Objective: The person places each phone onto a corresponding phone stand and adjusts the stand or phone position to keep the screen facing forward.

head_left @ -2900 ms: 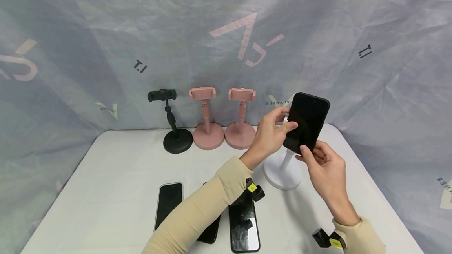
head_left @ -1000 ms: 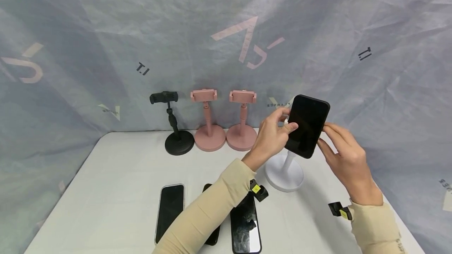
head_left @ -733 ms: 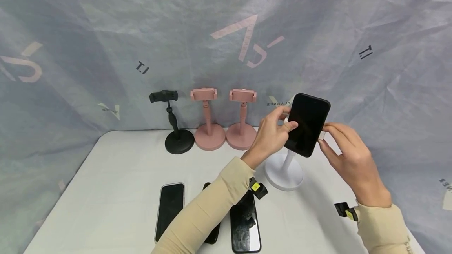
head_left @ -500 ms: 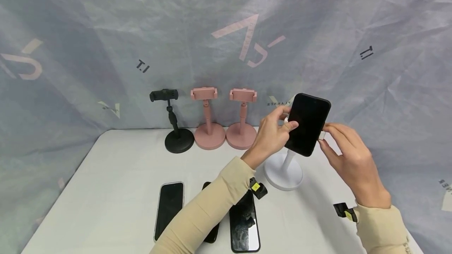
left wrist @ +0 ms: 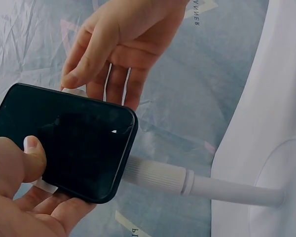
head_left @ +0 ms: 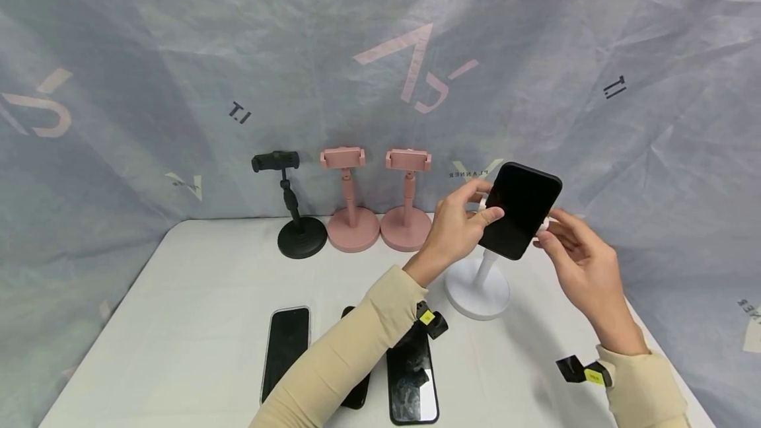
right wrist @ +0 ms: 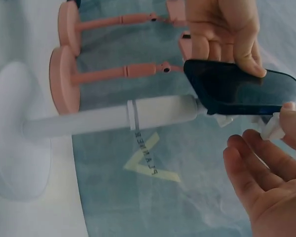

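**Four Apiece, by My Count**

From here I see one black round-based plastic stand (head_left: pixel 300 238), two pink plastic stands (head_left: pixel 352 230) (head_left: pixel 406 228) and one white plastic stand (head_left: pixel 477 290): four. One raised black rectangular phone (head_left: pixel 520 211) plus three flat dark-screened phones (head_left: pixel 284 352) (head_left: pixel 357 395) (head_left: pixel 410 378) make four again. Add two bare hands (head_left: pixel 454 223) (head_left: pixel 585 273), two beige fabric sleeves (head_left: pixel 345 345) (head_left: pixel 645 382), two black wrist cameras (head_left: pixel 438 326) (head_left: pixel 572 369) and one white table (head_left: pixel 202 283).

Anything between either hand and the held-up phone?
Yes: a white clamp piece sits at the right edge of the phone in the head view, between it and the right hand. The left hand has its thumb directly on the phone.
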`<state>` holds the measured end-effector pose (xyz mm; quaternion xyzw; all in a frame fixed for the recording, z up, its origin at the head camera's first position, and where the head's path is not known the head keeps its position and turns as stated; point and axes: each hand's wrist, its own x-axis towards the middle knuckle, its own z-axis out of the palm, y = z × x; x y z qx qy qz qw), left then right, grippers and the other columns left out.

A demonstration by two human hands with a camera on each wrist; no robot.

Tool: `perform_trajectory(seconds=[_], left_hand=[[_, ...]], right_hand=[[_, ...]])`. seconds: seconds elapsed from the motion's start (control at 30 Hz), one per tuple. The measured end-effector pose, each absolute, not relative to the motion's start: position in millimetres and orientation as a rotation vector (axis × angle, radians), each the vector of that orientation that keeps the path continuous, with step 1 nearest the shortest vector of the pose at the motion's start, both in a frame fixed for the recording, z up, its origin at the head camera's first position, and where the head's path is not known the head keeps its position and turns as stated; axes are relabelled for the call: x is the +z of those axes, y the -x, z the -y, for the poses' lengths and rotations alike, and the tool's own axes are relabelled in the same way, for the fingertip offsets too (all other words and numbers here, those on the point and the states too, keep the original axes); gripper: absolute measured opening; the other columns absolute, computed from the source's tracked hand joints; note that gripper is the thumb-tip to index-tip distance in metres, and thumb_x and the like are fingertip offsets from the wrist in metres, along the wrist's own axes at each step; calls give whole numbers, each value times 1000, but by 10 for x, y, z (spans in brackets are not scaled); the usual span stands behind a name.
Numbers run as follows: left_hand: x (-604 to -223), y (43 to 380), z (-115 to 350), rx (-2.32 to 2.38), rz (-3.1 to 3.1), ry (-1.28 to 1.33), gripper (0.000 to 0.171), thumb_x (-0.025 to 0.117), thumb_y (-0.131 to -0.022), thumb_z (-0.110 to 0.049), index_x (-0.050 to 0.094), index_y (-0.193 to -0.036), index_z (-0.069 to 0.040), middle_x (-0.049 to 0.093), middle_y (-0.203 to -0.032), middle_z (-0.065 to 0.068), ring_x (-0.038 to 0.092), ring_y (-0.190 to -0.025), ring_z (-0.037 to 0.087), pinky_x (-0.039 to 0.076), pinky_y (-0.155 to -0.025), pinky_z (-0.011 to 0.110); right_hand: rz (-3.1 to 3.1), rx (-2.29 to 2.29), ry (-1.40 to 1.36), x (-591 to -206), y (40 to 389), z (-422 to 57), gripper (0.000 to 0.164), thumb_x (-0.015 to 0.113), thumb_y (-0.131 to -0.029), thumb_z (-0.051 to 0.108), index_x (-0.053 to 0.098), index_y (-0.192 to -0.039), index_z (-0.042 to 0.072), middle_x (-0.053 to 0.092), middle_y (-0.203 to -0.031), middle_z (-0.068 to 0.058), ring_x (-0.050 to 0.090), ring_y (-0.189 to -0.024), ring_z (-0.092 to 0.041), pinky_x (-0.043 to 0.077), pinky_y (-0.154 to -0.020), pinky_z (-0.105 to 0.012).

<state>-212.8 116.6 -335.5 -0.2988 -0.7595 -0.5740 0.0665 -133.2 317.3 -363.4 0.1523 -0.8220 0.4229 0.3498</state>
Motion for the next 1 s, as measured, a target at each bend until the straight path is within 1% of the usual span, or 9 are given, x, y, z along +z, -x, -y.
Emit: perform_trajectory(seconds=[0.07, 0.13, 0.47, 0.63, 0.73, 0.83, 0.93, 1.0], left_hand=[[-3367, 2126, -1168, -1751, 2267, 902, 35, 69, -91, -26, 61, -124, -17, 61, -127, 4, 59, -110, 8, 54, -81, 20], [-3380, 2122, -1173, -1769, 2249, 903, 35, 69, -91, -26, 61, -124, -17, 61, -127, 4, 58, -111, 8, 54, -81, 20], [-3407, 2136, -1193, -1831, 2196, 893, 35, 69, -91, -23, 61, -124, -16, 62, -125, 5, 59, -110, 6, 54, -82, 19], [-3420, 2138, -1197, -1835, 2191, 892, 36, 69, -91, -23, 61, -125, -16, 63, -124, 4, 59, -110, 5, 53, -83, 19], [-3429, 2127, -1191, -1842, 2190, 883, 36, 69, -91, -24, 62, -125, -17, 63, -124, 3, 60, -107, 5, 53, -82, 19], [-3444, 2109, -1182, -1840, 2179, 883, 37, 69, -91, -26, 60, -126, -18, 63, -124, 3, 62, -103, 5, 54, -81, 19], [-3493, 2086, -1169, -1837, 2195, 842, 46, 70, -90, -34, 56, -131, -21, 66, -117, 3, 63, -95, 5, 54, -77, 21], [-3545, 2070, -1155, -1849, 2227, 793, 53, 71, -88, -40, 52, -134, -22, 67, -112, 1, 63, -90, 4, 54, -75, 22]], right_hand=[[2130, 1148, -395, -3629, 1337, -3163, 50, 64, -88, -11, 57, -134, 7, 66, -109, 6, 67, -85, -8, 51, -79, -11], [2125, 1173, -397, -3628, 1342, -3160, 49, 63, -87, -12, 57, -133, 5, 66, -109, 8, 68, -84, -8, 51, -79, -12], [2113, 1221, -370, -3601, 1360, -3150, 46, 63, -87, -12, 58, -131, 2, 66, -107, 8, 68, -84, -5, 50, -80, -10], [2137, 1202, -303, -3598, 1334, -3127, 45, 64, -89, -7, 59, -132, 7, 64, -110, 11, 67, -87, -2, 49, -81, -9], [2138, 1183, -283, -3608, 1330, -3115, 45, 65, -89, -5, 59, -132, 9, 63, -110, 13, 66, -89, 0, 48, -81, -8], [2118, 1184, -312, -3616, 1333, -3100, 46, 64, -89, -7, 59, -132, 7, 63, -110, 11, 66, -89, -1, 49, -81, -9], [2110, 1188, -342, -3625, 1332, -3084, 47, 62, -89, -9, 56, -133, 5, 63, -108, 7, 66, -88, -3, 50, -80, -10], [2128, 1198, -337, -3639, 1321, -3074, 49, 61, -90, -8, 53, -137, 6, 63, -106, 8, 66, -86, -3, 50, -80, -10]])
